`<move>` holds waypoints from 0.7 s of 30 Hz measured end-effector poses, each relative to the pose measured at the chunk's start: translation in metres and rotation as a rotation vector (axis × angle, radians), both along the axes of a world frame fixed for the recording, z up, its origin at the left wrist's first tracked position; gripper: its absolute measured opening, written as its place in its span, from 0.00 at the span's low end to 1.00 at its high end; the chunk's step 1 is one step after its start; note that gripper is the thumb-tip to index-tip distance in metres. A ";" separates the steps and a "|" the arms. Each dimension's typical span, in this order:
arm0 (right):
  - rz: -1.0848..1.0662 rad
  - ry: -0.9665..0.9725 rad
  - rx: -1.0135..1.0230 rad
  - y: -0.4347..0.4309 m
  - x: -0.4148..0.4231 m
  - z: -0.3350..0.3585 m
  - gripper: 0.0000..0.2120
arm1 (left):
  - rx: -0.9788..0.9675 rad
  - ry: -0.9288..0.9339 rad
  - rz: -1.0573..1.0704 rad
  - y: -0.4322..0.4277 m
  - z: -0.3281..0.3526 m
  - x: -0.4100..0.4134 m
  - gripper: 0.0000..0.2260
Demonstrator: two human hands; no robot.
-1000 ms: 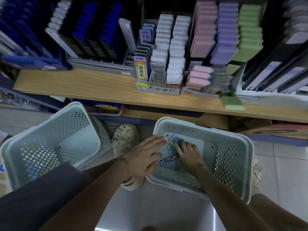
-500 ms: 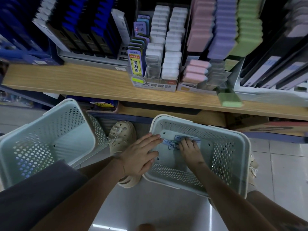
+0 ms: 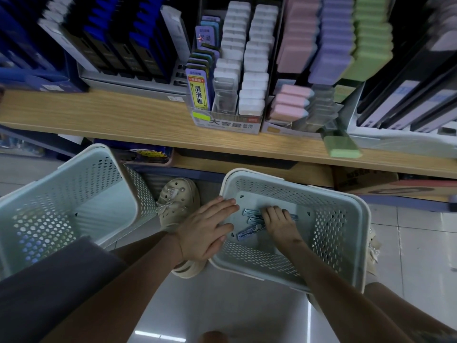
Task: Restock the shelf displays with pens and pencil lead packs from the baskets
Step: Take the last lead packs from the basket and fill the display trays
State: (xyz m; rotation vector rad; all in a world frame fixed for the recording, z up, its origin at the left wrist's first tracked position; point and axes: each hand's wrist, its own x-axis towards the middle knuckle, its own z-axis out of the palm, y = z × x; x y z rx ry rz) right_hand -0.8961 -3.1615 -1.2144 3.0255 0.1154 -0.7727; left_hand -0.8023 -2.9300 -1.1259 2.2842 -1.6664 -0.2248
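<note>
While the left hand [image 3: 210, 231] lies flat, fingers straight, on the rim of the pale green perforated plastic basket [image 3: 333, 219], the right hand [image 3: 279, 224] is inside — fingers bent onto small flat blue lead packs [image 3: 248, 234] on its floor — a pinch cannot be told

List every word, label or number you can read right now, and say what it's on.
"滑滑看": yellow label on the front purple pack in the display.
"大容量": front panel of the display box; the smaller print beside it is blurred.
Lead packs in the right basket: print too small to read.
Cardboard box under the shelf: print blurred.
</note>
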 end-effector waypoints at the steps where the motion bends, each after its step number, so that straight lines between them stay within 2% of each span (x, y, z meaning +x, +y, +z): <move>1: -0.008 0.002 0.015 0.002 0.001 0.005 0.43 | -0.002 0.000 -0.001 0.000 0.000 0.000 0.14; 4: 0.019 0.100 -0.015 0.006 0.002 0.009 0.42 | -0.004 0.002 -0.002 0.000 0.000 0.000 0.14; 9: 0.028 0.161 -0.057 -0.003 0.002 -0.001 0.47 | 0.001 -0.013 -0.007 0.000 0.001 0.000 0.14; 12: 0.096 0.119 -0.023 -0.010 -0.004 0.005 0.37 | -0.010 -0.011 -0.007 0.000 0.000 0.000 0.14; 14: 0.078 0.137 -0.043 -0.018 -0.005 0.004 0.36 | -0.017 -0.009 -0.007 0.000 0.000 0.001 0.14; 18: 0.034 0.135 -0.064 -0.021 -0.004 0.009 0.38 | -0.030 -0.008 -0.006 0.000 -0.001 0.000 0.14; 21: 0.001 0.161 -0.064 -0.022 -0.007 0.010 0.44 | -0.039 0.002 -0.005 0.000 -0.002 0.001 0.13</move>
